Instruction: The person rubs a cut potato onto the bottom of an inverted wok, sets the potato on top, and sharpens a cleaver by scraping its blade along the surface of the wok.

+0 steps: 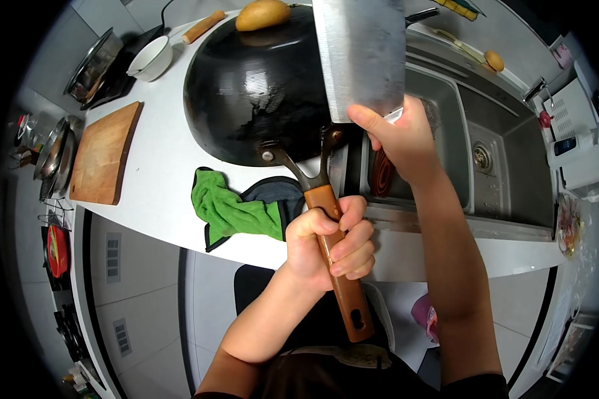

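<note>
My left hand (329, 243) is wrapped around the brown handle (346, 292) of a large black wok (246, 100). A metal fork with rivets joins that handle to the wok, whose surface is shiny with dark, wet-looking patches. In my right hand (399, 143) is a cleaver (363, 53), its broad blade pointing up in front of the wok's right side. My right thumb presses on the blade's lower corner; the cleaver's handle is hidden. Below the wok, left of my left hand, lies a crumpled green cloth (236, 209) with a dark grey underside.
A double sink (506, 166) is on the right, with a reddish-brown coiled item (381, 173) in its left basin. To the left are a wooden cutting board (106, 153), a white bowl (152, 58) and a pot (94, 63). A potato (263, 14) appears at the wok's far edge.
</note>
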Demonstrator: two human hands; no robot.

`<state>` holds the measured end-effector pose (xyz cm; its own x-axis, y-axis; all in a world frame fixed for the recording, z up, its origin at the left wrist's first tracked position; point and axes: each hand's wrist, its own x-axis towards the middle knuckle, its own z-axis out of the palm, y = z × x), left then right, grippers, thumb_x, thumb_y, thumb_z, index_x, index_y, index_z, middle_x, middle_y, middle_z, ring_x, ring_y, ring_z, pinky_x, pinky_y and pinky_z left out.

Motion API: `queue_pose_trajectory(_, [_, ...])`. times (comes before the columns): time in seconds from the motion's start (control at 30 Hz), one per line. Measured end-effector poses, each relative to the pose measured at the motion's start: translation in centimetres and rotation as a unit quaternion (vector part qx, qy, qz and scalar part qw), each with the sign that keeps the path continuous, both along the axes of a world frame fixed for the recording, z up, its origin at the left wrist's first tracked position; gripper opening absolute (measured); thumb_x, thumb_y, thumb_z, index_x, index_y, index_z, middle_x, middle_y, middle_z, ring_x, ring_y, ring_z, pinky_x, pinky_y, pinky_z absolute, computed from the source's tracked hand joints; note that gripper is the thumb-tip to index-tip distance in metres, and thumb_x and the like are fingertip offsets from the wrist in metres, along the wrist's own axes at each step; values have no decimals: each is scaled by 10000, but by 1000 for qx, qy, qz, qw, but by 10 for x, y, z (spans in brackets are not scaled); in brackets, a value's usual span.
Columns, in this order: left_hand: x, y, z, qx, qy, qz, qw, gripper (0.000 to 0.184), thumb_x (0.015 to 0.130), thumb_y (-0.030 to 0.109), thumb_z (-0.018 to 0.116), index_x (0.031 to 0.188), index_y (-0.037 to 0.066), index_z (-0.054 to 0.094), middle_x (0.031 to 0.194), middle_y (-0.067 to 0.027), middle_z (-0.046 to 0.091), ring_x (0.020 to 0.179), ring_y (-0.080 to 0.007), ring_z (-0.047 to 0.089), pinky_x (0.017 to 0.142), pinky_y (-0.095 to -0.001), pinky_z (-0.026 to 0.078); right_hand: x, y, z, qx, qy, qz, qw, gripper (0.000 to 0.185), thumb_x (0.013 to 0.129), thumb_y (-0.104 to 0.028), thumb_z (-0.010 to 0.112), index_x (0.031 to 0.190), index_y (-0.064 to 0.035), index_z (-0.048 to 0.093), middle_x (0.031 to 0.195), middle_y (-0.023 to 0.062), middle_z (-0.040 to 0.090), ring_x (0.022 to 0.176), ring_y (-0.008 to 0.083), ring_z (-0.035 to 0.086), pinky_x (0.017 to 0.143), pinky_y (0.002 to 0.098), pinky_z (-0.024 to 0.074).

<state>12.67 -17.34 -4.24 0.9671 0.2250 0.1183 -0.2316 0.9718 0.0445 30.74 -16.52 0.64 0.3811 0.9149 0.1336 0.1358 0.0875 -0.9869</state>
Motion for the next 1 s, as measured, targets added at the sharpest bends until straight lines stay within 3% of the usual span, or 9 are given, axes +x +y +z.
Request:
queue_pose_trajectory(0.2, [0,0,-1,4,0,1,1000,133,785,225,471,768,117,394,536,-15,426,393,-145,392,429,-314,326,2,1,-2,-1,-6,-2,1000,222,802,-213,744,812,-16,642,611,-35,546,524,45,472,474,227,383])
queue_pose_trajectory(0.47, [3,-5,-1,18,30,33,999,157,803,243,486,798,124,383,547,-24,426,407,-159,398,442,-328,329,-27,-4,10,69,-46,-47,995,227,832,-171,710,902,36,650,820,41,668,744,77,580,665,248,471])
queue_pose_trajectory(0.53, [4,-6,-3,24,32,42,998,149,813,242,480,813,115,402,550,-28,419,407,-164,393,442,-328,327,-31,-5,11,26,-41,-35,998,234,832,-177,712,908,35,649,830,36,669,753,80,578,669,262,477])
queue_pose_trajectory(0.63, [4,-6,-3,21,51,35,998,102,839,221,459,822,136,406,559,-54,406,436,-193,386,464,-335,320,-38,-6,11,28,-87,-51,994,223,824,-175,710,885,29,643,819,67,672,741,113,597,662,279,479])
queue_pose_trajectory(0.8, [5,-9,2,24,78,51,995,133,836,243,476,848,121,424,549,-34,396,403,-167,369,443,-325,316,-42,4,10,65,-203,-25,977,205,804,-176,694,851,17,647,761,131,630,701,258,583,677,351,463])
queue_pose_trajectory(1.0, [4,-8,-2,12,82,41,996,95,848,234,471,873,148,440,552,-38,398,416,-179,376,457,-328,318,-51,10,7,112,-294,-49,948,186,782,-184,706,834,-9,671,758,114,597,699,286,540,684,363,445])
